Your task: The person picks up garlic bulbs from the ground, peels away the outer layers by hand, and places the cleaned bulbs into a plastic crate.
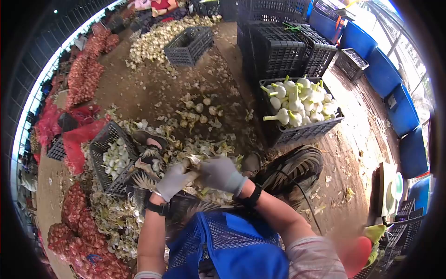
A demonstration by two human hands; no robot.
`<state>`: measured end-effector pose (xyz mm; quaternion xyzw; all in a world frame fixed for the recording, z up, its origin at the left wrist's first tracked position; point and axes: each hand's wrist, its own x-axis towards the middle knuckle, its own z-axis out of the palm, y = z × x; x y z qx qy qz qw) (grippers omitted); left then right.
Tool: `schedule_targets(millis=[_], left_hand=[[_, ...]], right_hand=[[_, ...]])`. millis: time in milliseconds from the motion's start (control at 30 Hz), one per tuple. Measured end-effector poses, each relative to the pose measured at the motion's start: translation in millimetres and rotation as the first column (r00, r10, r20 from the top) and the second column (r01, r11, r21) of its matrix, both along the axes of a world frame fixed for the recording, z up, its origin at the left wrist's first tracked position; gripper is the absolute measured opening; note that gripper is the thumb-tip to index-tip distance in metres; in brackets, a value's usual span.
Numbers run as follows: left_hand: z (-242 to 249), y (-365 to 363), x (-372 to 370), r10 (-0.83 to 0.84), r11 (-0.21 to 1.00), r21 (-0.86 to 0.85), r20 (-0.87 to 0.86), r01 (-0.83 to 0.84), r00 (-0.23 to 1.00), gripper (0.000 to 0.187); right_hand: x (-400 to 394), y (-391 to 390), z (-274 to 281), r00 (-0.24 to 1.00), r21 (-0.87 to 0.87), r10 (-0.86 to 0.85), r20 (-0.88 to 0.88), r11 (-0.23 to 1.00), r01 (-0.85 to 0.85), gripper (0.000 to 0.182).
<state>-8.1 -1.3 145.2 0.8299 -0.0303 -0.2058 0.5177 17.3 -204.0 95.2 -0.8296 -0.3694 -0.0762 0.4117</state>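
My left hand and my right hand, both in pale gloves, meet above my lap. Their fingers are closed around a small object between them, which looks like garlic but is mostly hidden. Garlic peelings lie on the ground just beyond the hands. To the left, a dark crate holds peeled white garlic. On the right stands a black crate heaped with white garlic bulbs with stems.
Unpeeled garlic is piled around an empty crate ahead. Red net sacks line the left. Stacked black crates and blue bins stand at the right. A cable runs beside my right knee. Other people sit far ahead.
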Motion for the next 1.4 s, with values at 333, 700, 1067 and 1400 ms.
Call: schedule_targets(millis=[333,700,1067,1400], left_hand=[[35.0,11.9,-22.3,-0.029,0.987,0.161,0.219,-0.007,0.975,0.038],[85.7,36.0,-13.7,0.218,0.885,-0.433,0.064,-0.170,0.974,0.070],[73.4,145.1,55.9,0.591,0.806,-0.201,0.325,-0.557,0.738,0.027],[-162.4,185.4,99.8,0.547,0.831,0.046,0.114,-0.555,0.829,0.016]], right_hand=[[-13.0,19.4,64.5,0.978,0.151,0.046,0.204,0.985,-0.078,0.054],[17.6,17.6,64.6,0.914,0.085,-0.347,0.212,0.938,0.336,0.050],[131.3,102.5,0.6,0.900,0.256,-0.095,-0.425,0.941,0.220,0.026],[194.1,155.6,-137.7,0.664,-0.237,-0.151,-0.732,0.971,-0.040,0.037]])
